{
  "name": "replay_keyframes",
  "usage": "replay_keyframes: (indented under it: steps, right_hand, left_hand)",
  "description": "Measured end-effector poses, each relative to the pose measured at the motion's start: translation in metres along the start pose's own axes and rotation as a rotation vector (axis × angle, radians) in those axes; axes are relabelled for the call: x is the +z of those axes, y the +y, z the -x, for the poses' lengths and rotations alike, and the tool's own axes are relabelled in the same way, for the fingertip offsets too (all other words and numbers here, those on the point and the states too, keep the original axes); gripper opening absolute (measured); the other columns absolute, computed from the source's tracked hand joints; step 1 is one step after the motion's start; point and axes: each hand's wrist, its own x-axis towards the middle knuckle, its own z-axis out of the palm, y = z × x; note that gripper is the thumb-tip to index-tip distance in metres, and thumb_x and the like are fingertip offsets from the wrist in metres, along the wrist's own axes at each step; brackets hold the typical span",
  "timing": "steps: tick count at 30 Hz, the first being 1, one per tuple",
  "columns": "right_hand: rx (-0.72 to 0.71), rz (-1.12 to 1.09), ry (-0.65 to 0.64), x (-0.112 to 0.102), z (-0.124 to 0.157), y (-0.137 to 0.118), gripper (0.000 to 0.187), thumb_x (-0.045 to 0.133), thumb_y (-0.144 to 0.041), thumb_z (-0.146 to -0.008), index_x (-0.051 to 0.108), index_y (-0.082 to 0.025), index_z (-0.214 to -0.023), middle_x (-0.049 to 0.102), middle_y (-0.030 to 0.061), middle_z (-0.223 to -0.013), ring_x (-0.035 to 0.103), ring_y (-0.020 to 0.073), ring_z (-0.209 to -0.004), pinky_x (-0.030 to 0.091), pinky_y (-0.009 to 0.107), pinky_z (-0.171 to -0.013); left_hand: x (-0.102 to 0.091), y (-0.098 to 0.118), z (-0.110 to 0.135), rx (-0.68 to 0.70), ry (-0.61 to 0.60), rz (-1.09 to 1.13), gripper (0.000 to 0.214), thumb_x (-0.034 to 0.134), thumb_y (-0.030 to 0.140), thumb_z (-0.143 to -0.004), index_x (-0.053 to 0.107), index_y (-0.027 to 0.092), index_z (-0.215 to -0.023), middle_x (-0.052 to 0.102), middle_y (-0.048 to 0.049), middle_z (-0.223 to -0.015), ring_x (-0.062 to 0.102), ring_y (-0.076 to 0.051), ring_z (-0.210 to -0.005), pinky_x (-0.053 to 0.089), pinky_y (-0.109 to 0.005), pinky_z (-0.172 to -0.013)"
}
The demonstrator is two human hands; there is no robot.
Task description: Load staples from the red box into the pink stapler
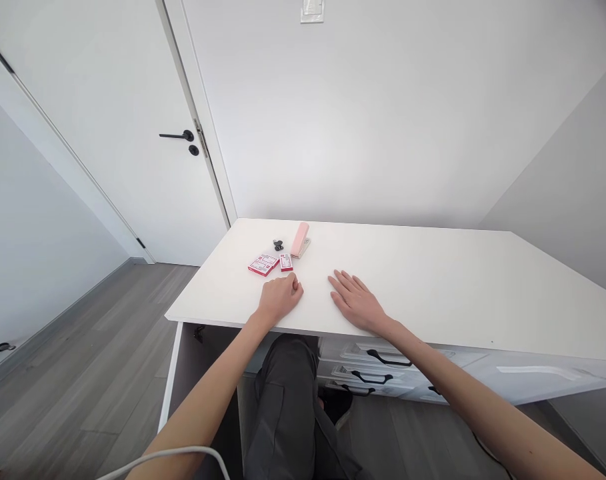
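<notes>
My left hand [281, 295] rests on the white tabletop [433, 280] near its front edge, the fingers curled into a loose fist with nothing visible in it. To its right, my right hand [355, 301] lies flat, palm down, fingers stretched out. Just beyond my left hand are a small red-and-white box [286, 262] and a larger pair of red-and-white boxes or one wide box [263, 265]; I cannot tell which. A pink stapler [300, 240] stands behind them, touching neither hand. Beside it sits a small black clip-like object [278, 245], too small to make out fully.
A white door [107, 120] with a black handle [177, 136] is at the left. Below the tabletop are drawers with black pulls [389, 359] and an open cabinet space on the left. My leg [283, 407] is under the front edge. A white cable [167, 452] crosses my left forearm.
</notes>
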Motion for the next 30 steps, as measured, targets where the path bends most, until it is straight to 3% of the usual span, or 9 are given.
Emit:
replay_keyframes:
  steps: [8, 12, 19, 25, 30]
  right_hand:
    - [0.111, 0.006, 0.020, -0.010, 0.033, 0.036, 0.064, 0.025, -0.052, -0.111, 0.040, -0.024, -0.167, 0.026, 0.0046, -0.177, 0.020, 0.0227, -0.165, 0.017, 0.050, -0.136]
    - [0.120, -0.012, 0.055, -0.008, 0.034, 0.036, 0.062, 0.026, -0.051, -0.111, 0.042, -0.025, -0.165, 0.028, 0.0048, -0.176, 0.023, 0.0235, -0.164, 0.018, 0.051, -0.135]
    - [0.126, -0.027, 0.073, -0.009, 0.034, 0.035, 0.062, 0.026, -0.052, -0.111, 0.044, -0.025, -0.164, 0.030, 0.0042, -0.175, 0.024, 0.0231, -0.164, 0.019, 0.052, -0.135]
    - [0.144, -0.040, 0.063, -0.013, 0.034, 0.033, 0.064, 0.027, -0.052, -0.111, 0.047, -0.021, -0.163, 0.031, 0.0054, -0.175, 0.025, 0.0230, -0.164, 0.018, 0.048, -0.136]
    - [0.140, -0.043, 0.076, -0.013, 0.034, 0.034, 0.062, 0.028, -0.052, -0.110, 0.049, -0.023, -0.161, 0.033, 0.0044, -0.174, 0.026, 0.0226, -0.163, 0.019, 0.049, -0.136]
  left_hand:
    - [-0.013, -0.013, 0.019, -0.043, -0.008, 0.063, 0.019, 0.053, 0.033, -0.095, 0.055, 0.024, -0.079, 0.068, 0.0008, -0.070, 0.062, -0.019, -0.064, 0.034, -0.031, -0.063]
    - [-0.017, -0.017, 0.024, -0.069, 0.031, 0.199, 0.022, 0.056, 0.036, -0.092, 0.053, 0.024, -0.074, 0.063, 0.0025, -0.066, 0.058, -0.017, -0.062, 0.036, -0.031, -0.063]
    - [-0.026, -0.022, 0.024, -0.192, 0.152, 0.641, 0.032, 0.061, 0.049, -0.090, 0.053, 0.023, -0.073, 0.052, 0.0041, -0.065, 0.047, -0.013, -0.060, 0.037, -0.027, -0.061]
    - [-0.027, -0.023, 0.024, -0.245, 0.182, 0.710, 0.034, 0.063, 0.052, -0.089, 0.053, 0.022, -0.074, 0.047, 0.0046, -0.064, 0.042, -0.012, -0.059, 0.035, -0.026, -0.060]
    - [-0.026, -0.023, 0.024, -0.261, 0.183, 0.731, 0.035, 0.064, 0.053, -0.089, 0.054, 0.022, -0.075, 0.045, 0.0048, -0.065, 0.040, -0.012, -0.060, 0.033, -0.026, -0.059]
